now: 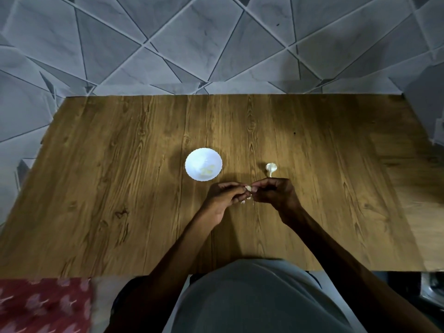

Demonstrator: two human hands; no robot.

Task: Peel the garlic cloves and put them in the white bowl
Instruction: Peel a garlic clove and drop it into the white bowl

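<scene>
A small white bowl stands on the wooden table, with a few pale yellow peeled cloves lying inside it. My left hand and my right hand meet just in front of the bowl, a little to its right. Both pinch a garlic cloves piece between their fingertips. Small white bits of skin show under the fingers. A garlic bulb with a stalk lies on the table just beyond my right hand.
The table's far edge meets a grey tiled floor. A red patterned cloth lies at the near left corner. A metal object shows at the lower right.
</scene>
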